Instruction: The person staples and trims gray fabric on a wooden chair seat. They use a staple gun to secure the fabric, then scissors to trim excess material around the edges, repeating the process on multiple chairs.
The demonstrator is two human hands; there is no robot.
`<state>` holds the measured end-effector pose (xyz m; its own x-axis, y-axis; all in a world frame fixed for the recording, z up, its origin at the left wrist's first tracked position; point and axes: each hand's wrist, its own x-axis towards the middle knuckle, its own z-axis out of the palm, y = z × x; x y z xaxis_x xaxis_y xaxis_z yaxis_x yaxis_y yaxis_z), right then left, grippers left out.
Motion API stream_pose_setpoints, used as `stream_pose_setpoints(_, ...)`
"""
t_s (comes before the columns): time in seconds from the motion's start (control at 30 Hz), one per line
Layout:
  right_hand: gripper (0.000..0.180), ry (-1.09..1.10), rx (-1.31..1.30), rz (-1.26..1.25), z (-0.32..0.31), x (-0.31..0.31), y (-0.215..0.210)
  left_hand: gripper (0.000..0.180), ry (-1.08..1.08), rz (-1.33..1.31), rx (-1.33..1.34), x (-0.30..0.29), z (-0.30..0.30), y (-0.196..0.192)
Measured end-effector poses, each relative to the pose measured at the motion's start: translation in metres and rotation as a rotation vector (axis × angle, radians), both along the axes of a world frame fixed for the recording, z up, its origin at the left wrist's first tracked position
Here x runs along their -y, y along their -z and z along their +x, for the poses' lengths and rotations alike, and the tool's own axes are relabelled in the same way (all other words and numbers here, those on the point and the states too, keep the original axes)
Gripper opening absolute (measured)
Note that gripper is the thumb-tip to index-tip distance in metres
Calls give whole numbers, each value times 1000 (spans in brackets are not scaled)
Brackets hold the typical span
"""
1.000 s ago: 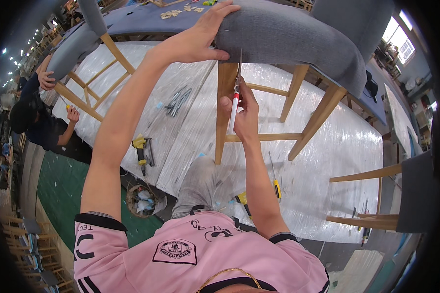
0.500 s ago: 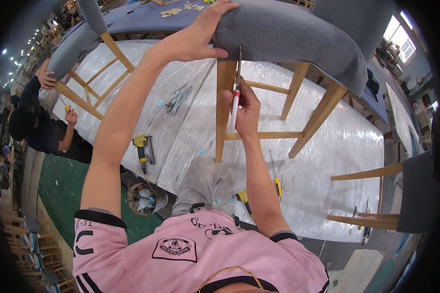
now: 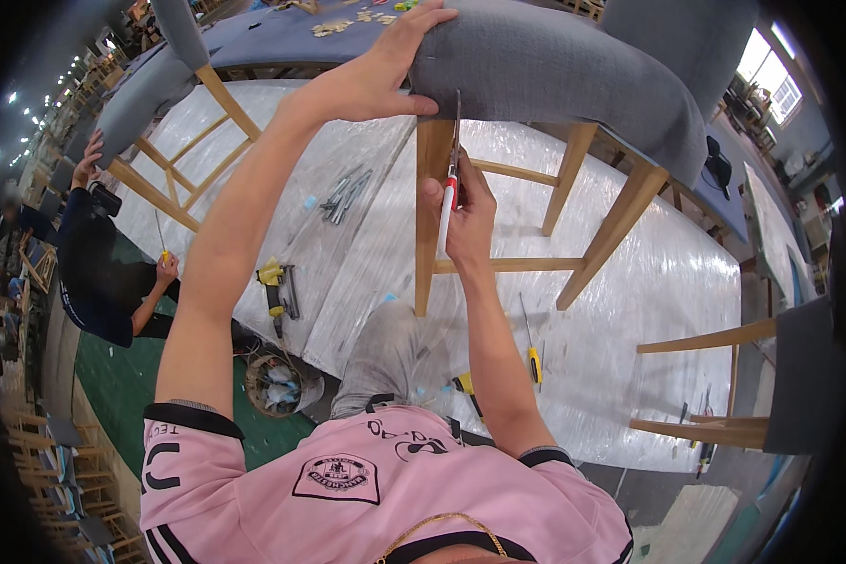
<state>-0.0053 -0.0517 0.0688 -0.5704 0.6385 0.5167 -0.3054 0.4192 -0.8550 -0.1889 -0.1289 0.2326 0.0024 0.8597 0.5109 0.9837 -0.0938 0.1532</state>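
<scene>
A grey upholstered chair [image 3: 555, 70] with wooden legs stands in front of me on the wrapped surface. My left hand [image 3: 385, 80] grips the near left corner of its seat, fingers over the top and thumb along the lower fabric edge. Below that corner, beside the front leg, my right hand [image 3: 470, 211] is closed around a slim tool with a red and white handle [image 3: 447, 214]. The tool's thin metal blade points up, its tip against the seat fabric. Whether it has one blade or two I cannot tell.
Bolts [image 3: 346, 197], a yellow nail gun [image 3: 277, 293] and a yellow-handled screwdriver [image 3: 534, 362] lie on the plastic-wrapped platform [image 3: 320, 329]. A bucket [image 3: 282, 383] stands by my leg. Another chair [image 3: 724, 376] lies at right. A co-worker [image 3: 113, 254] handles a chair at left.
My right hand and the tool tilt slightly, the handle swinging a little left. My left hand stays on the seat corner. The co-worker has lowered a screwdriver away from their chair.
</scene>
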Motion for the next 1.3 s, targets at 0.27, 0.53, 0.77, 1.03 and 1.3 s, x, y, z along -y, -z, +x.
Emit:
stream_pose_setpoints(0.27,68,14,-62,49,-8,-7,17,113,81,-65,-31,3,-1,-14)
stream_pose_setpoints(0.53,59,29,0,147,8,-13,29,104,63,14,-81,2,0,-14)
stream_pose_setpoints(0.77,32,-20,313,284,138,-2,176,89,-11,32,111,-12,-1,-2)
stream_pose_setpoints(1.03,41,38,1122,30,267,11,298,41,89,470,222,-60,8,2)
stream_pose_setpoints(1.3,36,47,1085,175,233,-41,424,51,-33,335,126,-66,13,-30)
